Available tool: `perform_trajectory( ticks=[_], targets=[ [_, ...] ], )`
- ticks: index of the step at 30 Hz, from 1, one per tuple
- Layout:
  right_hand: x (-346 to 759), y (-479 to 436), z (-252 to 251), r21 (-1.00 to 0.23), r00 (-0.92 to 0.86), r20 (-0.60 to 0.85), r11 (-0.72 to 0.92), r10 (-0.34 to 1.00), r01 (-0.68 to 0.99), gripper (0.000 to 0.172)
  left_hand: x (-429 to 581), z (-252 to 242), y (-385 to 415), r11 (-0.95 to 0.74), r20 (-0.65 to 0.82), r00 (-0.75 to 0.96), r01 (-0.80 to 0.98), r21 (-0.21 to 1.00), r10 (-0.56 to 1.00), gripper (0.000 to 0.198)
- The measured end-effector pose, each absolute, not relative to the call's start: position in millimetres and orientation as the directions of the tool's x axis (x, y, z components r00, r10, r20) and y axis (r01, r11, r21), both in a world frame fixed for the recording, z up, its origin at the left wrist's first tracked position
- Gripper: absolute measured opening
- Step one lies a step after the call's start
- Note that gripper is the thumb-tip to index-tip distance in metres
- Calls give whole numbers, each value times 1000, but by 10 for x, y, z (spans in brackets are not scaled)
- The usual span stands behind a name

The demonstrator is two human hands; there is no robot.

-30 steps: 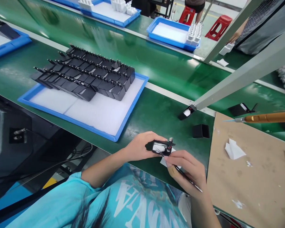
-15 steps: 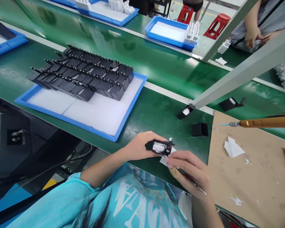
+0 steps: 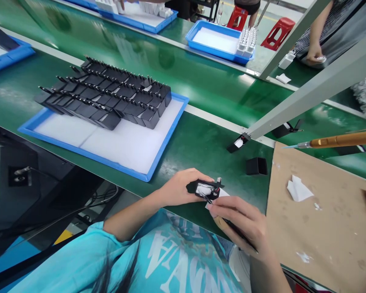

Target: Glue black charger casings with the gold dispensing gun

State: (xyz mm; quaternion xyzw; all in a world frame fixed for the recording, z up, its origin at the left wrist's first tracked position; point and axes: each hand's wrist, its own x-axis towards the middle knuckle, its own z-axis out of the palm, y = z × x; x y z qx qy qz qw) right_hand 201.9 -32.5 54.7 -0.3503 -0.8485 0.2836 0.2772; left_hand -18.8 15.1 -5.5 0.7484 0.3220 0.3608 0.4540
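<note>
My left hand (image 3: 179, 187) is wrapped round a black power adapter (image 3: 203, 189) whose open side shows a white inner block and a bit of red. In my right hand (image 3: 240, 217) are thin dark tweezers (image 3: 208, 199), their tips at the near edge of the adapter's opening. A piece of white paper (image 3: 223, 193) shows behind the adapter and my right fingers. Past my hands, an open black housing (image 3: 256, 166) lies on the green bench, and another adapter with a white inside (image 3: 239, 142) leans by the metal post.
A blue-rimmed tray (image 3: 167, 150) on the left carries rows of black plug adapters (image 3: 110, 93). To the right is brown cardboard (image 3: 320, 228) with a crumpled white tissue (image 3: 299, 189). An orange-handled tool (image 3: 344, 140) hangs over it. A slanted metal post (image 3: 311, 93) rises ahead. Another person's hand (image 3: 315, 53) works across the belt.
My right hand and the tweezers have shifted slightly left and down along the adapter. My left hand stays put. On the belt, black parts have slid left, and the hanging tool has swung slightly.
</note>
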Motion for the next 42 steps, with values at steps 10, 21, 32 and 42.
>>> perform_trajectory(
  ticks=[10,21,32,42],
  targets=[
    [2070,-301,662,-664,-588,335,627,736,407,32,-202,-56,145,-322,217,556,97,942,803,42],
    [2035,-289,663,-689,-625,254,592,738,418,29,-203,-79,136,-332,220,573,98,938,790,42],
    [2049,-259,646,-688,-615,308,616,726,384,31,-206,-49,136,-308,201,565,99,946,800,42],
    [2040,-234,636,-725,-562,338,590,755,356,32,-193,-56,116,-309,199,584,93,947,787,43]
  ],
)
